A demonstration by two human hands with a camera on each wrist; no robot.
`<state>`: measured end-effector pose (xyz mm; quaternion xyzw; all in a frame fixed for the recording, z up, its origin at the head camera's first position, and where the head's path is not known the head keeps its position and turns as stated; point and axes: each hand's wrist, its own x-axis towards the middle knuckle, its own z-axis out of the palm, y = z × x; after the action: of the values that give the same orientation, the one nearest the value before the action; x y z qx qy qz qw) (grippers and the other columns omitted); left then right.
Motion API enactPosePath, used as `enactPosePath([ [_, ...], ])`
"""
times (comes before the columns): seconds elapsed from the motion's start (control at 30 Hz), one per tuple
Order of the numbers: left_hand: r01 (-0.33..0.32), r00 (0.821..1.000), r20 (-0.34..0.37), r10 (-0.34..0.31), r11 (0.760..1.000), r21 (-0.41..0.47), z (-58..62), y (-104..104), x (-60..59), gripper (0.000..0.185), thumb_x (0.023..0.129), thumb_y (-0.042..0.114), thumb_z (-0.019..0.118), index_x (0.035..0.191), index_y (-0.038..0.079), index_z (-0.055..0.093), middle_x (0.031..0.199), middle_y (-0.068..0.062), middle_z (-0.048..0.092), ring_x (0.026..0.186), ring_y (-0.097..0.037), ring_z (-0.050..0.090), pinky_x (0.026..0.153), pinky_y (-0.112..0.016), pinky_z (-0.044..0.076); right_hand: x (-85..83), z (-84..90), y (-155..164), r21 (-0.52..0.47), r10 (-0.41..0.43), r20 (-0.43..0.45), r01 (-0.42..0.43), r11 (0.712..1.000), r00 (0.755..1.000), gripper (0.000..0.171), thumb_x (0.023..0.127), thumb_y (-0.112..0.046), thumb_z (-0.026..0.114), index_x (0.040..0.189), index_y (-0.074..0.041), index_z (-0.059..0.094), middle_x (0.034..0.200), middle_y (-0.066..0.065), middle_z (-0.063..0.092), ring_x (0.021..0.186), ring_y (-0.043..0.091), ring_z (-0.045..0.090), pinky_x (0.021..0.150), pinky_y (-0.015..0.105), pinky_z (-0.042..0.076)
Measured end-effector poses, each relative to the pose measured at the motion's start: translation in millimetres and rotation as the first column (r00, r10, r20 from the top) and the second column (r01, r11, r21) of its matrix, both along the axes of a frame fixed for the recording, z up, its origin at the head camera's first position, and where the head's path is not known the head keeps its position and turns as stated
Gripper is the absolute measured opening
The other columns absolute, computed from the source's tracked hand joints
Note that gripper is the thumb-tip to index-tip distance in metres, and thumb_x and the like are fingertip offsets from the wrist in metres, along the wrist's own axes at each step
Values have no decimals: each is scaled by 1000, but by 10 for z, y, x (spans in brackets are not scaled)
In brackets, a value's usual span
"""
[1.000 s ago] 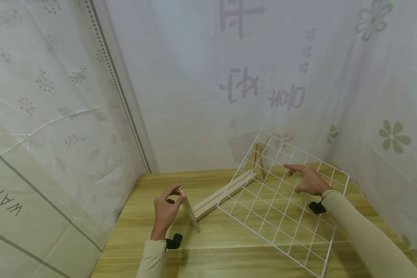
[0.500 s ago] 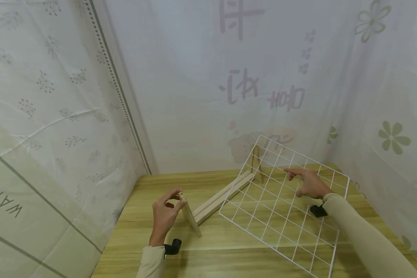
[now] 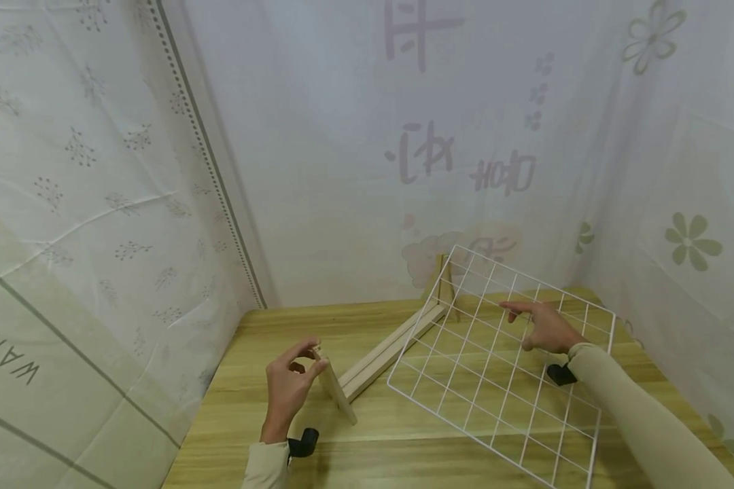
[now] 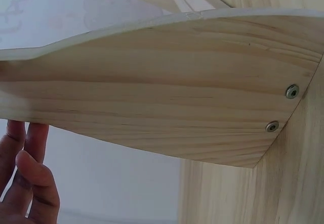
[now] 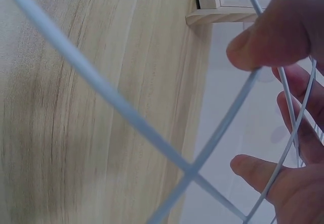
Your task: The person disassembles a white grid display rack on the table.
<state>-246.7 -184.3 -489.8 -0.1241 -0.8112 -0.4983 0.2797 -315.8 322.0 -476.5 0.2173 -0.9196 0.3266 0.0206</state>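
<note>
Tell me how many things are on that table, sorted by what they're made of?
Wood: 1, the wooden stand, its near end piece held by the left hand.
White wire: 1, the wire grid panel, tilted, held by the right hand.
Total: 2 things on the wooden table.

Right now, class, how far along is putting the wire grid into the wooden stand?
Done: the wooden stand looks built, its end piece screwed to the rails in the left wrist view. In hand: the left hand grips the near end piece, while the right hand holds the white wire grid tilted beside the rails. Left: the grid's edge is not yet seated between them.
</note>
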Motion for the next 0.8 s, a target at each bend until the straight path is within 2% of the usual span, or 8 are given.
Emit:
enactPosePath([
  [0.1, 0, 1000, 8, 0, 1000, 9, 3, 0, 26, 36, 72, 23, 79, 107, 22, 69, 93, -2, 71, 83, -13, 63, 55, -22, 47, -4, -23, -4, -7, 10, 20, -10, 1000, 1000, 95, 50, 16, 65, 137, -16, 45, 103, 4, 58, 69, 16, 41, 39, 19, 32],
  [0.33, -32, 999, 21, 33, 999, -7, -1, -10, 85, 37, 69, 24, 81, 105, 24, 69, 89, 1, 71, 80, -6, 61, 55, -20, 46, -17, -83, -8, -29, 43, 52, -41, 999, 998, 95, 51, 16, 66, 137, -17, 45, 103, 6, 59, 94, 22, 47, 45, 23, 39],
  [0.5, -23, 1000, 2, 23, 1000, 8, 0, -16, 129, 38, 67, 21, 82, 103, 21, 70, 91, -2, 72, 79, -5, 61, 54, -20, 46, -8, -129, 2, -57, 49, 89, -44, 997, 995, 98, 50, 18, 65, 138, -20, 45, 108, 11, 58, 96, 25, 47, 41, 21, 38],
  [0.57, -22, 1000, 6, 22, 1000, 5, 41, -5, 163, 38, 67, 19, 82, 103, 19, 70, 91, -4, 72, 79, -7, 62, 54, -20, 46, -17, -155, 2, -45, 54, 102, -50, 998, 993, 99, 51, 17, 66, 139, -21, 43, 108, 10, 58, 95, 24, 47, 41, 21, 38],
  [0.67, -24, 1000, 16, 24, 1000, 7, 50, -2, 179, 36, 68, 18, 82, 102, 16, 70, 89, -6, 72, 78, -13, 63, 53, -20, 46, -21, -202, -3, -14, 45, 126, -44, 999, 991, 97, 52, 14, 67, 139, -22, 42, 107, 9, 57, 83, 21, 47, 42, 20, 37],
  [0.73, -28, 999, 22, 28, 1000, 9, 52, 4, 189, 36, 67, 18, 82, 101, 16, 71, 88, -6, 72, 77, -15, 63, 53, -20, 47, -11, -235, -11, -9, 35, 143, -34, 999, 989, 97, 52, 14, 66, 139, -20, 43, 107, 11, 57, 72, 19, 44, 40, 19, 34],
  [0.8, -28, 1000, 12, 28, 1000, 11, 12, -2, 172, 35, 67, 18, 82, 101, 17, 71, 87, -5, 71, 76, -14, 63, 53, -20, 46, 9, -265, -16, -6, 35, 152, -34, 999, 988, 95, 52, 15, 65, 139, -17, 44, 109, 13, 56, 72, 18, 43, 40, 19, 33],
])
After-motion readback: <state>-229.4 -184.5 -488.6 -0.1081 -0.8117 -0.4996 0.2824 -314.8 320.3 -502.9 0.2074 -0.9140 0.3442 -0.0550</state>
